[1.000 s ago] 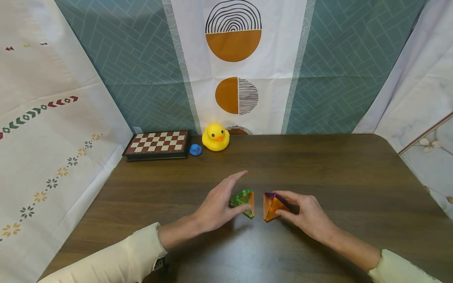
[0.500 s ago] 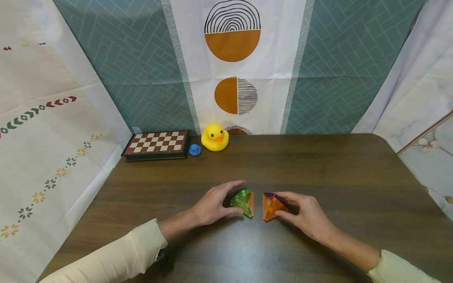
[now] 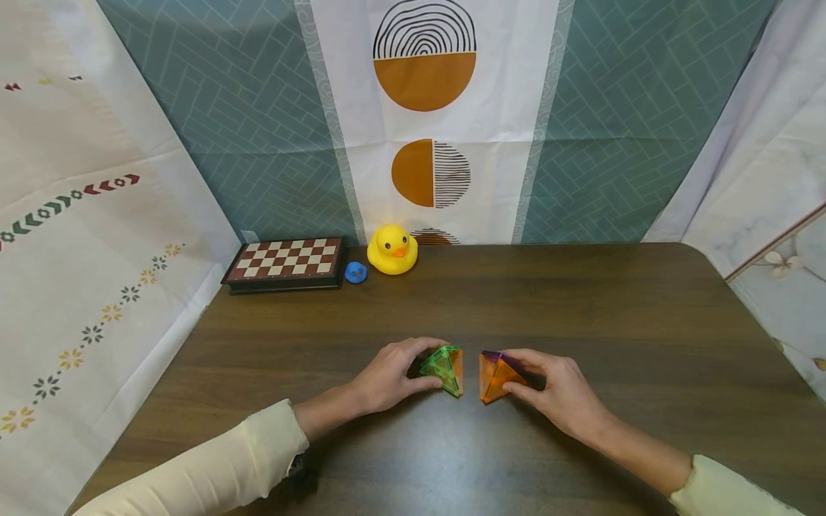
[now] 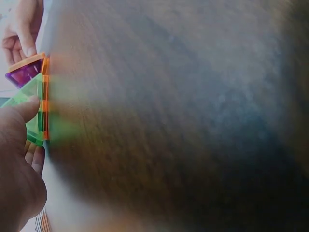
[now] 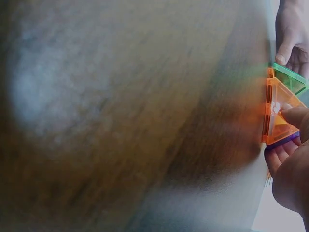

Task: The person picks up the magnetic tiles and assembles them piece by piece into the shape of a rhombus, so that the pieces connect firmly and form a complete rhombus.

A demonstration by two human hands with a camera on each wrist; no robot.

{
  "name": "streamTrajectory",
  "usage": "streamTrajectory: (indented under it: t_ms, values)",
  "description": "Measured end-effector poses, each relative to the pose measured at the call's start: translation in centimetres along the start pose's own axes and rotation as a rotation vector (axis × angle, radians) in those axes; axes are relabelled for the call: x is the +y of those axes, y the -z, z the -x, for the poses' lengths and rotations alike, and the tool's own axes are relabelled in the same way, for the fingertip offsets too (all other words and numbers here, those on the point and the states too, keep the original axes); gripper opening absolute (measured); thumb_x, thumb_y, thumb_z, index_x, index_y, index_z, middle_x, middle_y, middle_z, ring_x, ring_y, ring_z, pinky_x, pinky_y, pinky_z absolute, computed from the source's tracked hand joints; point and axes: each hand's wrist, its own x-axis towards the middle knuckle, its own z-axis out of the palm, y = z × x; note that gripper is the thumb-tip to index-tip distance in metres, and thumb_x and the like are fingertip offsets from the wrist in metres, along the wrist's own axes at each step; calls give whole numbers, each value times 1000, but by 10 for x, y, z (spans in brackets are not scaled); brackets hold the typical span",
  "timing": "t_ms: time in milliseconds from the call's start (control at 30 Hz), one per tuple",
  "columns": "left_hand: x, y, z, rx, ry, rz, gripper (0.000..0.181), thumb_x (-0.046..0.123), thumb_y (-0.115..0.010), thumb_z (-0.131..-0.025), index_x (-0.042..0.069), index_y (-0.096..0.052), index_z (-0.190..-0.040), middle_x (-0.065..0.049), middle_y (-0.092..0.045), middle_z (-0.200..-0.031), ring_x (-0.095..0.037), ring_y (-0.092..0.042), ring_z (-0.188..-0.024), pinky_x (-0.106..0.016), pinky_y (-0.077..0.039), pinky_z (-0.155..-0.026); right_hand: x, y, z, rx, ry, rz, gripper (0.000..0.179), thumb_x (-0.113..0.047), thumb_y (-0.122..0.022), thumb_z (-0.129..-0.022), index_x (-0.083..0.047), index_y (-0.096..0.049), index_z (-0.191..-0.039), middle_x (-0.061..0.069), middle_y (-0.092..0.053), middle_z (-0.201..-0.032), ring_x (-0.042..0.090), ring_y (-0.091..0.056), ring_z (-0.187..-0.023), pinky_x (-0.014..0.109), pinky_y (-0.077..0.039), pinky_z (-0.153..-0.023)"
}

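Observation:
Two small pyramids of see-through magnetic tiles stand on the brown table [image 3: 581,301], a narrow gap apart. The left one, a green and orange tile pyramid [image 3: 442,367], is held by my left hand [image 3: 385,381], thumb on the near side and fingers behind it. My right hand [image 3: 563,390] grips the orange and purple tile pyramid [image 3: 495,378] in the same way. In the left wrist view my thumb presses on a green tile [image 4: 33,87]. The right wrist view has my other thumb on an orange tile [image 5: 279,92]. The far fingertips are partly hidden.
A folded chessboard [image 3: 287,261] lies at the back left of the table. Beside it are a small blue duck [image 3: 355,272] and a bigger yellow duck [image 3: 392,251]. Patterned cloths [image 3: 258,129] hang behind and at both sides.
My left hand has lowered and closed in on the green and orange tile pyramid, its raised fingers coming round behind it. The right hand and both pyramids have stayed in place.

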Motion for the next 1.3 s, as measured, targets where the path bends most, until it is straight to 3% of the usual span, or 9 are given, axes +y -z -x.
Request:
streamTrajectory:
  t_ms: [233, 800, 1300]
  values:
    - [1, 0, 0, 2, 5, -4, 56, 27, -83, -96, 16, -61, -146, 5, -69, -128, -8, -63, -103, -30, -55, -92, -1, -1, -1, -1, 13, 3, 44, -10, -89, -87, -6, -74, -128, 13, -77, -117, 29, -76, -104, 47, -62, -87]
    - [7, -2, -1, -18, 1, 1, 55, 29, -81, -97, 16, -61, -146, 2, -67, -137, -8, -64, -110, -32, -55, -98, -4, -6, -5, -16, 12, -18, 45, -6, -88, -87, -6, -74, -129, 12, -77, -119, 30, -76, -107, 46, -61, -90]
    - [8, -6, -1, 9, -50, 27, 59, 27, -83, -95, 15, -60, -147, 2, -65, -143, -8, -65, -115, -31, -55, -99, -5, -8, -4, -12, 19, -18, 47, -6, -89, -86, -9, -74, -130, 12, -77, -122, 30, -76, -107, 48, -61, -91]
